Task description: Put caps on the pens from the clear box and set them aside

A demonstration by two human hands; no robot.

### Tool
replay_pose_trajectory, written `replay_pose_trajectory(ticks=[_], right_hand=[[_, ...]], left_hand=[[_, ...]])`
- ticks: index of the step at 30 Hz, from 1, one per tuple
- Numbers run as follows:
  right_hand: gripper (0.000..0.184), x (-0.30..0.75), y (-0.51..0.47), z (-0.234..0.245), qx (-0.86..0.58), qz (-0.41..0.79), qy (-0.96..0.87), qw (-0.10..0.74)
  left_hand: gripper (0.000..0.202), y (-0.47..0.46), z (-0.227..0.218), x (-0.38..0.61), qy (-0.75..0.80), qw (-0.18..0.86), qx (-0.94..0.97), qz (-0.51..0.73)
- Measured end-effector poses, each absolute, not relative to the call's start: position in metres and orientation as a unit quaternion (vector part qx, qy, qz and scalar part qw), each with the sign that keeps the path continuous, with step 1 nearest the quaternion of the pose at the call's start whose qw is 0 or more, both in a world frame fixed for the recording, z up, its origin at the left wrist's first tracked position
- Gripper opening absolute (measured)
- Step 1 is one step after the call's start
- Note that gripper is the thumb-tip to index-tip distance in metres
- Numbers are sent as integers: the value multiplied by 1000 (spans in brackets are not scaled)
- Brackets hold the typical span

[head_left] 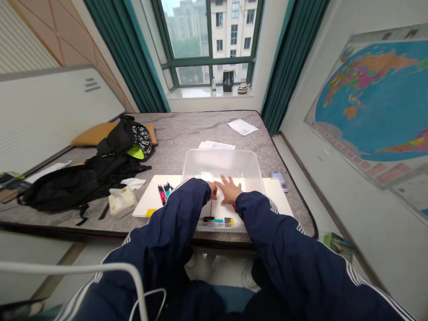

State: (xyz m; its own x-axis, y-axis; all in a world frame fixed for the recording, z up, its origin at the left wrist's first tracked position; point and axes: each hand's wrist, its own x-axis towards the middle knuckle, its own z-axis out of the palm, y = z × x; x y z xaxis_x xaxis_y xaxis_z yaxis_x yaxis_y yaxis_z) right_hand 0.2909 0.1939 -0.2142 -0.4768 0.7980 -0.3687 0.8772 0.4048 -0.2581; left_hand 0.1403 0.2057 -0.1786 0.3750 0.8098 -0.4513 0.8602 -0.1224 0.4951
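A clear plastic box (253, 171) sits in front of me on a cream board (281, 196). Inside or over it, my right hand (230, 191) is open, its fingers spread apart. My left hand (213, 191) is right beside it with curled fingers, largely covered by the sleeve; I cannot make out what, if anything, it holds. Along the box's near side lie a dark pen (209, 219), a teal pen (218, 220) and a small yellow-and-grey block (229, 221). A bit of red (234, 207) shows by my right cuff.
Several pens (163, 192) and a yellow item (150, 212) lie on the board's left part. Left of it are a tissue pack (122, 201) and a black backpack (67, 185). Papers (243, 126) lie farther back on the grey mattress (187, 125). A white cable (133, 272) crosses the lower left.
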Motion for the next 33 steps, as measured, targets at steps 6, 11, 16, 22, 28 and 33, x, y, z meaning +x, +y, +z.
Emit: replay_pose_trajectory(ticks=[6,11,16,22,28,33], right_hand=[[111,289,190,-212,512,-196,833,78],[111,289,191,-213,513,-188,834,78],[109,289,191,-213,514,-194,831,83],[111,289,192,-212,509,-195,834,86],[111,288,193,-212,508,-203,833,85],[111,287,192,-211,511,-199,832,82]], left_hand=[[26,194,-189,142,493,335,783,-178],[36,190,-207,146,423,355,780,-293],[36,187,-210,154,389,350,776,-353],[26,181,-195,165,396,328,771,-375],[17,181,-199,160,415,365,756,-352],[11,177,-198,161,459,380,737,-318]])
